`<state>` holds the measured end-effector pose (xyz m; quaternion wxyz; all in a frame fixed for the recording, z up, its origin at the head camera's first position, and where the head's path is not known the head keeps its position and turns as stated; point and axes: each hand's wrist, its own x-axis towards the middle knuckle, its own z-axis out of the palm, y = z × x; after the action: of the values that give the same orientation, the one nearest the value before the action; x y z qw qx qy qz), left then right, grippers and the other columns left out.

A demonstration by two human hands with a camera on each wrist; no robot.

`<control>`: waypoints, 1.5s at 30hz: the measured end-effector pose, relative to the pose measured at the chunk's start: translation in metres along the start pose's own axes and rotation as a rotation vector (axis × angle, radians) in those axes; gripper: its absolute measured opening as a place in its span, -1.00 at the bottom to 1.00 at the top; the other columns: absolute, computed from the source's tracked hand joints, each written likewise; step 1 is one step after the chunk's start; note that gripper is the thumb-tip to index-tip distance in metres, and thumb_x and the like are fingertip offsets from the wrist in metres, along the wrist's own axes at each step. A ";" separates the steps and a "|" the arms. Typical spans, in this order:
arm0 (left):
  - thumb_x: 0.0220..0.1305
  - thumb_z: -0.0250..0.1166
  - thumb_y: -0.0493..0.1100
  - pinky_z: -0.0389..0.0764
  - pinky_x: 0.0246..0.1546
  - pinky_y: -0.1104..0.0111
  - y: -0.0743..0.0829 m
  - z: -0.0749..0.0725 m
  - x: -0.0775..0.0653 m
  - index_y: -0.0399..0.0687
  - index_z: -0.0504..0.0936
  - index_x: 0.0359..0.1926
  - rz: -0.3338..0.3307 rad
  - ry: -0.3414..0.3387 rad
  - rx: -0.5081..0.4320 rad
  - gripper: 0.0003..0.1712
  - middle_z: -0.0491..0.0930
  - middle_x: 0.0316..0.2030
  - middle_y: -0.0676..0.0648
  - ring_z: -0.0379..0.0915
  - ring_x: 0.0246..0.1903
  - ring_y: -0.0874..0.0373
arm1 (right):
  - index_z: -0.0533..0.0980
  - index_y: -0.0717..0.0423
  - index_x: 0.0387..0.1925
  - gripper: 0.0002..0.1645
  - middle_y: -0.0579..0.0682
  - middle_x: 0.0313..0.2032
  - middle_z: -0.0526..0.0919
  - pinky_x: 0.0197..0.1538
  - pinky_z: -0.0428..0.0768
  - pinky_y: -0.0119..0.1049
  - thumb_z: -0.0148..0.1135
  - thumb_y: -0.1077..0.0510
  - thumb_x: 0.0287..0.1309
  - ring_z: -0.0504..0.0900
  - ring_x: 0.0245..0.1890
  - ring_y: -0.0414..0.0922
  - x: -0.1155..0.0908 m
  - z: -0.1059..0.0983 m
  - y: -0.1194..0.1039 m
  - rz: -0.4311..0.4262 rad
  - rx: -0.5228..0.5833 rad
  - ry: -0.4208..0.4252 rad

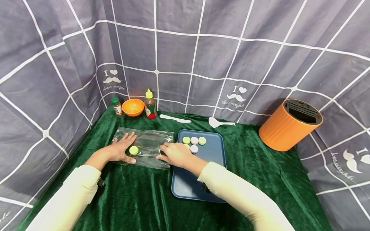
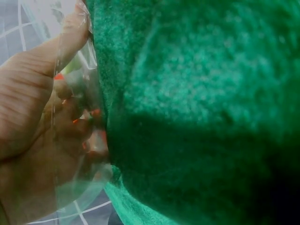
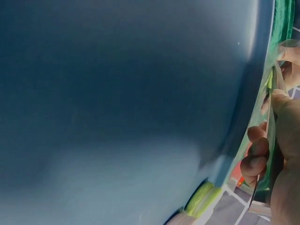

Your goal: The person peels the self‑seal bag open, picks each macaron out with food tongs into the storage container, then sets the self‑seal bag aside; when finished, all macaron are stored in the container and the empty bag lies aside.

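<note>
A clear plastic bag [image 1: 148,142] lies on the green cloth with one green macaron [image 1: 134,150] at its left part. My left hand [image 1: 119,149] rests over the bag's left end, its fingers and thumb spread around the macaron. In the left wrist view, the fingers show through the clear film. At the bag's other end my right hand [image 1: 177,154] pinches the edge, the thumb and curled fingers at the film in the right wrist view. Beside it, partly under the right forearm, is a blue tray [image 1: 185,183] with several green and pale macarons [image 1: 202,141] near its far end.
Along the back stand a green-capped spice jar [image 1: 117,106], an orange bowl [image 1: 133,107] and a sauce bottle [image 1: 150,106]. A white knife [image 1: 174,118] and a white ladle [image 1: 219,123] lie right of them. An orange knife block [image 1: 284,128] stands at the far right.
</note>
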<state>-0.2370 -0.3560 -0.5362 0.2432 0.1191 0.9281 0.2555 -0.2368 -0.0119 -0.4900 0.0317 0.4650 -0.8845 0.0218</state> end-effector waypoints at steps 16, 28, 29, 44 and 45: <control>0.03 0.62 0.54 -0.50 0.61 -0.50 0.015 -0.011 -0.017 -0.02 -0.18 0.84 0.031 -0.038 -0.058 0.68 -0.45 0.83 -0.16 -0.63 0.78 -0.35 | 0.71 -0.07 0.21 -0.49 -0.13 -0.08 0.79 -0.46 0.63 -0.31 0.17 -0.32 0.65 0.76 -0.39 -0.21 -0.003 0.001 0.002 -0.006 -0.008 0.026; -0.02 0.66 0.51 -0.48 0.62 -0.49 0.013 -0.006 -0.014 -0.01 -0.21 0.84 0.028 -0.027 -0.044 0.72 -0.47 0.83 -0.16 -0.69 0.78 -0.31 | 0.73 -0.05 0.06 -0.54 -0.12 -0.18 0.77 -0.38 0.71 -0.24 0.19 -0.28 0.65 0.77 -0.32 -0.18 -0.019 -0.005 0.019 -0.018 -0.012 0.054; 0.00 0.66 0.50 -0.48 0.61 -0.50 0.017 -0.008 -0.017 -0.03 -0.22 0.84 0.034 -0.033 -0.052 0.71 -0.47 0.82 -0.17 -0.69 0.77 -0.34 | 0.73 -0.04 0.06 -0.54 -0.12 -0.19 0.77 -0.38 0.70 -0.25 0.20 -0.28 0.65 0.77 -0.32 -0.17 -0.021 -0.006 0.021 -0.016 -0.006 0.054; -0.25 0.67 0.65 -0.54 0.58 -0.52 -0.014 0.002 0.006 -0.01 -0.24 0.84 0.013 -0.029 -0.034 0.89 -0.52 0.82 -0.14 -0.71 0.77 -0.33 | 0.74 -0.01 -0.05 -0.63 -0.09 -0.30 0.76 -0.36 0.76 -0.15 0.34 -0.21 0.57 0.77 -0.38 -0.13 -0.069 -0.017 0.056 0.034 -0.020 0.141; -0.26 0.67 0.65 -0.54 0.59 -0.52 -0.015 0.002 0.007 -0.01 -0.24 0.84 0.011 -0.028 -0.034 0.90 -0.52 0.82 -0.13 -0.72 0.77 -0.32 | 0.73 -0.02 -0.06 -0.64 -0.10 -0.30 0.76 -0.36 0.76 -0.14 0.35 -0.21 0.57 0.76 -0.38 -0.14 -0.073 -0.017 0.059 0.043 -0.019 0.141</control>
<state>-0.2437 -0.3654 -0.5485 0.2569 0.1238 0.9193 0.2711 -0.2431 0.0826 -0.4788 0.0980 0.4428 -0.8900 0.0468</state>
